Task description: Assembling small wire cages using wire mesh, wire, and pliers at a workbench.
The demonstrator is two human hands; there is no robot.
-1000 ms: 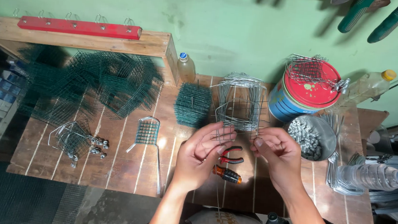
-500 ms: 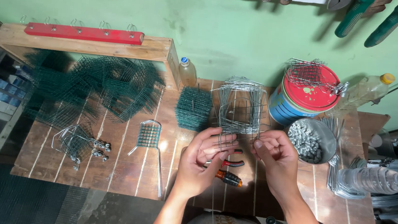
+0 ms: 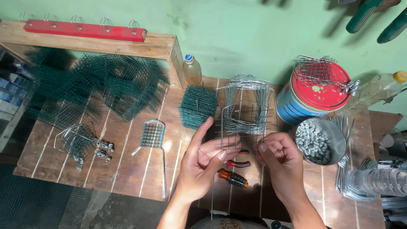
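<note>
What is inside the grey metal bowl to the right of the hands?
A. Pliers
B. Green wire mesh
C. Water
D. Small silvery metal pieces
D: the metal bowl beside the right hand is filled with small silvery metal pieces.

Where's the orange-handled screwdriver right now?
The screwdriver lies on the wooden table in the head view, just below the red-handled pliers, between the left hand and right hand.

pliers (image 3: 240, 158) partly hidden behind hands, gloves (image 3: 383, 17) cut off at top
</note>
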